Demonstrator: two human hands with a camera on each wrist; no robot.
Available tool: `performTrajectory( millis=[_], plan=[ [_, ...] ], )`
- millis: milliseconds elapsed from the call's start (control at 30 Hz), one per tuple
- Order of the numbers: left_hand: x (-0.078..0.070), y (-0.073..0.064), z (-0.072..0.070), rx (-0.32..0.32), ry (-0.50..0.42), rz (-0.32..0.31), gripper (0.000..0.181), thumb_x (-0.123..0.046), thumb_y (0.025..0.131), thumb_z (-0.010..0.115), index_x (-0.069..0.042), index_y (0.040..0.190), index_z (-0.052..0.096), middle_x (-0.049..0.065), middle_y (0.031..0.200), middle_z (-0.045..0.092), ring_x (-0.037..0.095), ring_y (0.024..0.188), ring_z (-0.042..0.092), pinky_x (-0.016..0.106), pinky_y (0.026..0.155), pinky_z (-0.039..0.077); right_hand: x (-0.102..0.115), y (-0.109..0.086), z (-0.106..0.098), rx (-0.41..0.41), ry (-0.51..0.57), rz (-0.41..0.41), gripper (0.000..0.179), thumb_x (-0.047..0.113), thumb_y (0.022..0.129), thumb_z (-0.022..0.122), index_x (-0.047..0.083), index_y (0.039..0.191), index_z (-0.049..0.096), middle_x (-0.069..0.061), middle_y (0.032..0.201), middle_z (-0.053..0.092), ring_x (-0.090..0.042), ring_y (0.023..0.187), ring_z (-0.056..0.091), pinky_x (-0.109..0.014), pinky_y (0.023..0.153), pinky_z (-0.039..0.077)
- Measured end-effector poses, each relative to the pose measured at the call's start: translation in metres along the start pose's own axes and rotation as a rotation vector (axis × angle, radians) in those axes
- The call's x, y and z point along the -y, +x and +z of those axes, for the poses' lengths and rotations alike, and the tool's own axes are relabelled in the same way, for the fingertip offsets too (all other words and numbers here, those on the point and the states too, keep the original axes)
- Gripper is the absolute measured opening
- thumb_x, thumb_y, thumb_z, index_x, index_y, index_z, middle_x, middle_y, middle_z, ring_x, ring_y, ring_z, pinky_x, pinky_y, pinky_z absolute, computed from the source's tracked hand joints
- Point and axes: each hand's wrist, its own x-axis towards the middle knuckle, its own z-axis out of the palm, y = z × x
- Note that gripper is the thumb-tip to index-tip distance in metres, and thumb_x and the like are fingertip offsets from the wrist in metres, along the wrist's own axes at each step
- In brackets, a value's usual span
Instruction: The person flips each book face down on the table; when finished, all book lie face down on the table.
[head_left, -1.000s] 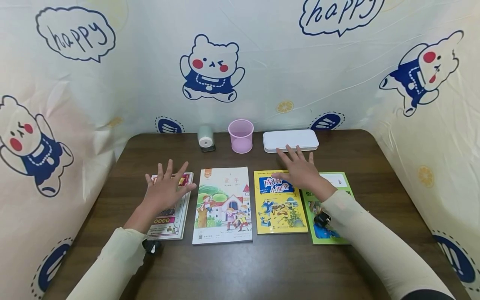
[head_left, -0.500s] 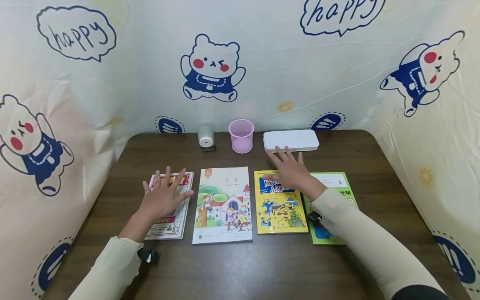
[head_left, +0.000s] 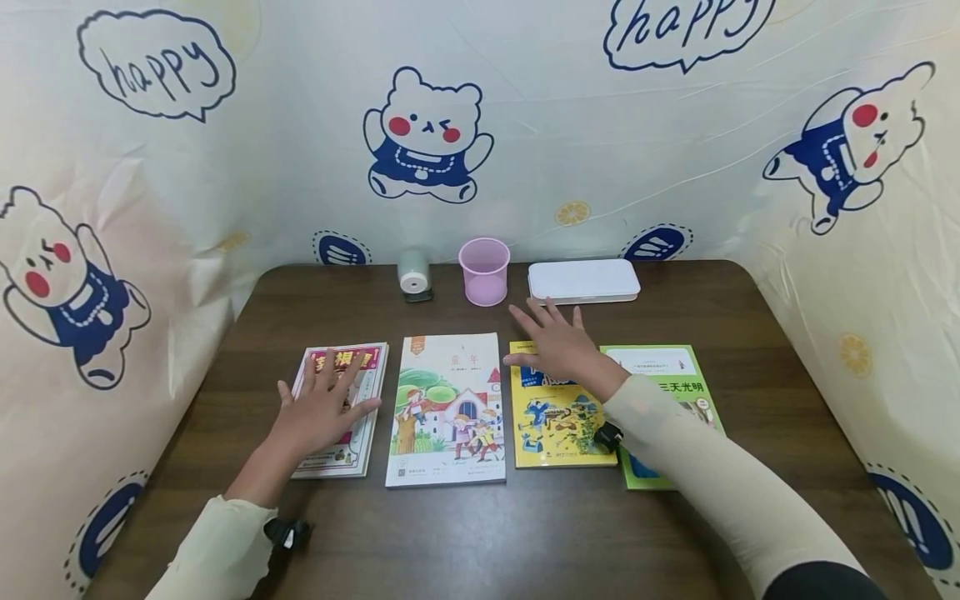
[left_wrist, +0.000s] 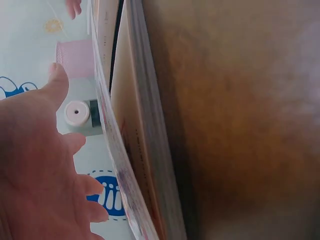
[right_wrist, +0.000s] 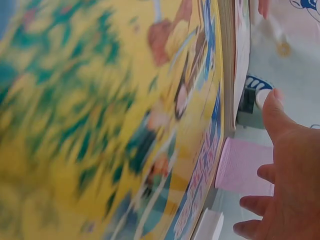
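My left hand (head_left: pixel 317 414) is spread over the red-and-white books (head_left: pixel 358 454) at the left of the row. In the left wrist view a gap shows between its fingers and the book edges (left_wrist: pixel 155 130). Fingers apart, my right hand (head_left: pixel 561 343) hovers over the top part of the yellow book (head_left: pixel 558 437); the right wrist view shows that cover (right_wrist: pixel 100 125) close up. Between the hands lies a white book (head_left: pixel 446 408) with a painted house and children. A green book (head_left: pixel 651 360) lies at the right, partly hidden by my right sleeve. Neither hand holds anything.
Along the back of the brown table (head_left: pixel 480 542) stand a small grey-green device (head_left: pixel 414 273) with a round white face and hole, a pink cup (head_left: pixel 484 279) and a flat white case (head_left: pixel 583 282). A printed curtain (head_left: pixel 300 125) hangs behind and at both sides.
My left hand has drifted down and left over the red-and-white books. The right hand has moved left across the yellow book, uncovering more of the green one. The books have stayed put.
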Motion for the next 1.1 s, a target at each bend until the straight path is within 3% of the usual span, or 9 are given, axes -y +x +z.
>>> performTrajectory(
  millis=[300,733,1100],
  plan=[
    [0.006,-0.013,0.003,0.038,-0.022,-0.030,0.100,-0.080,0.092,0.044,-0.019,0.167,0.017,0.035,0.166,0.006,0.063,0.149,-0.005,0.089,0.103,-0.008,0.022,0.007,0.000,0.032,-0.004,-0.038,0.093,0.073,0.094,0.053,0.030,0.167,0.013,-0.006,0.174,0.012,-0.037,0.159,0.005,-0.074,0.120,0.002],
    [0.020,-0.040,0.004,0.057,-0.091,-0.068,0.100,-0.079,0.093,0.047,-0.022,0.167,0.011,0.036,0.166,-0.003,0.066,0.146,-0.010,0.090,0.099,-0.011,0.050,0.026,0.015,0.065,-0.010,-0.083,0.094,0.076,0.093,0.052,0.033,0.167,0.014,-0.002,0.174,0.014,-0.033,0.160,0.008,-0.072,0.121,0.006],
    [0.037,-0.054,0.010,0.068,-0.131,-0.089,0.104,-0.077,0.093,0.049,-0.021,0.167,0.003,0.039,0.163,-0.008,0.069,0.143,-0.011,0.092,0.096,-0.010,0.083,0.038,0.021,0.076,0.015,-0.162,0.095,0.076,0.093,0.053,0.030,0.167,0.017,-0.004,0.173,0.017,-0.035,0.159,0.011,-0.075,0.119,0.009]
  ],
)
